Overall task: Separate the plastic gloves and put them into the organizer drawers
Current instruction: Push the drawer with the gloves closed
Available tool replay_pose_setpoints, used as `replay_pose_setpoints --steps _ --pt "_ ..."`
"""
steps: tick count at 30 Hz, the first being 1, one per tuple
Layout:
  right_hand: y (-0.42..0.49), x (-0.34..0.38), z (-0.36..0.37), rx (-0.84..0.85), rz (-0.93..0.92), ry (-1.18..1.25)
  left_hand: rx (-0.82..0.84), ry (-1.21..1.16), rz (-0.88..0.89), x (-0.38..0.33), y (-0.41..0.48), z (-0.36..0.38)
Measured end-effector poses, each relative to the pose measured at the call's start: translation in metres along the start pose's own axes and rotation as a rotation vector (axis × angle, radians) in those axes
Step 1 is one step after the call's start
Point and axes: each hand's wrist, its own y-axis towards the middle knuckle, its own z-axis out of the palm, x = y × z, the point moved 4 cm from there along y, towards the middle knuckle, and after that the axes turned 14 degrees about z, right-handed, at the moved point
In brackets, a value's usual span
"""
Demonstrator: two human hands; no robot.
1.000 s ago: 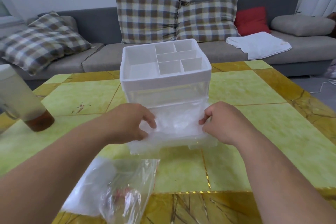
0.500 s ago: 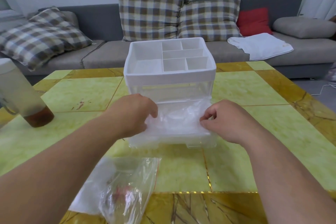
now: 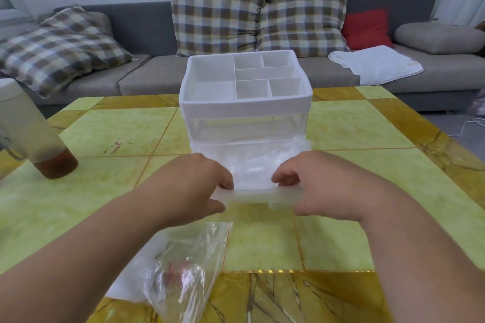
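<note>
A white organizer (image 3: 246,110) with a divided top tray and clear drawers stands mid-table. Its bottom drawer (image 3: 258,194) is pulled out toward me. Crumpled clear plastic gloves (image 3: 256,165) lie inside it. My left hand (image 3: 194,183) grips the drawer's front edge at the left, thumb below and fingers curled over the top. At the right end of the same front edge my right hand (image 3: 312,186) holds on the same way. A clear zip bag (image 3: 183,267) with more plastic lies on the table near me, under my left forearm.
A tall cloudy bottle (image 3: 29,128) with brown liquid at its bottom stands at the table's left edge. The green and gold tiled table (image 3: 354,186) has a grey sofa behind it with checked cushions, a red cushion and a white cloth (image 3: 375,64).
Both hands moved from pressing the gloves in the drawer to its front edge, closer together. The camera view shifted slightly nearer.
</note>
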Motion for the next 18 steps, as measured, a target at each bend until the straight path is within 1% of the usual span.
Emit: replay_pose_setpoints --steps 2,4,6,10,12,14,16,17,18 --pt "0.004 0.0 0.004 -0.03 0.028 -0.05 0.052 0.088 -0.003 0.005 0.001 0.01" --pt "0.007 0.002 0.008 -0.042 0.05 -0.098 0.061 0.154 0.032 0.01 0.001 0.019" --pt "0.009 0.003 0.012 -0.034 0.057 -0.119 0.046 0.161 0.048 0.014 0.001 0.025" --pt "0.002 0.004 0.006 0.008 0.036 -0.114 0.024 0.098 0.038 0.016 0.002 0.029" --pt "-0.003 0.003 -0.008 -0.043 0.025 -0.031 0.012 0.072 0.024 0.017 0.003 0.028" --pt "-0.008 0.001 -0.024 -0.159 0.011 0.091 0.011 0.072 0.011 0.015 0.002 0.027" --pt "-0.008 -0.001 -0.031 -0.255 0.012 0.089 0.018 0.083 0.001 0.013 0.003 0.028" --pt "-0.006 -0.002 -0.029 -0.241 0.026 0.054 0.023 0.091 -0.006 0.013 0.003 0.028" --pt "-0.004 -0.001 -0.023 -0.188 0.049 0.008 0.034 0.094 -0.011 0.012 0.003 0.028"
